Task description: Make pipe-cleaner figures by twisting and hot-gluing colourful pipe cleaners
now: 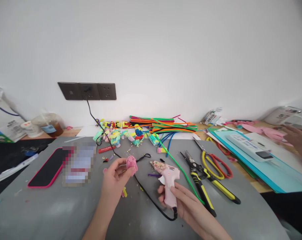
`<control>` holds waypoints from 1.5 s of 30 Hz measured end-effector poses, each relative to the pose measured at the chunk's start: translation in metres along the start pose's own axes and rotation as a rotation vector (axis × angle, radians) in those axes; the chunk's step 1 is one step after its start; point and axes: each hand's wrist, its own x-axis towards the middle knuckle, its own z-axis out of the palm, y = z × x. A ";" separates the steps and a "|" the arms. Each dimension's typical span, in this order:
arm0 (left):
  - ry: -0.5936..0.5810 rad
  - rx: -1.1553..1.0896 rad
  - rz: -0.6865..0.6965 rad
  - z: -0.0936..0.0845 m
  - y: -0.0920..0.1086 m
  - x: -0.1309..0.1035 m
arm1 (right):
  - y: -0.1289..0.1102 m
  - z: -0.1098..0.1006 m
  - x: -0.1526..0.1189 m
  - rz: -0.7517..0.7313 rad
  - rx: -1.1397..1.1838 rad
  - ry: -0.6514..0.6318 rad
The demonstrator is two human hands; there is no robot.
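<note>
Between the thumb and fingers of my left hand (117,176) is a small pink fuzzy piece (131,165), rolled like a flower. My right hand (177,196) is wrapped round the handle of a pale pink glue gun (170,181). The gun's nozzle points up and left, toward the pink piece but apart from it. A black cord (151,199) runs from the handle's base across the grey mat (131,220) and up to the wall socket (87,91). A green pipe cleaner (182,169) lies just right of the gun.
Pliers (199,180) and scissors (213,163) lie right of my right hand. Bundled pipe cleaners (165,125) and small colourful pieces (116,136) line the back. A phone (49,168) lies left. Teal sheets (240,153) bear a white device (250,146). Another person's hand (297,140) is far right.
</note>
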 end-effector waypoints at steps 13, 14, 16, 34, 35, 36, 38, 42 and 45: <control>-0.035 -0.084 -0.150 0.014 0.007 0.006 | -0.115 -0.030 0.003 -0.438 -1.390 0.210; -0.060 -0.125 -0.179 0.016 0.010 0.007 | -0.124 -0.028 0.023 -0.498 -1.505 0.158; -0.124 -0.217 -0.245 0.019 0.014 0.006 | -0.131 -0.022 0.065 -0.506 -1.578 0.065; -0.259 -0.530 -0.360 0.019 0.015 0.000 | -0.130 -0.007 0.104 -0.522 -0.985 -0.058; -0.254 -0.499 -0.328 0.019 0.014 0.000 | -0.131 -0.004 0.099 -0.523 -0.933 -0.050; -0.242 -0.453 -0.289 0.019 0.013 0.000 | -0.132 0.000 0.094 -0.520 -0.888 -0.046; -0.215 -0.340 -0.202 0.019 0.011 -0.001 | -0.133 0.009 0.084 -0.506 -0.819 -0.047; -0.218 -0.200 -0.099 0.020 0.011 -0.002 | -0.126 0.032 0.064 -0.481 -0.739 -0.092; -0.220 -0.151 -0.076 0.022 0.013 -0.003 | -0.116 0.048 0.056 -0.526 -0.725 -0.159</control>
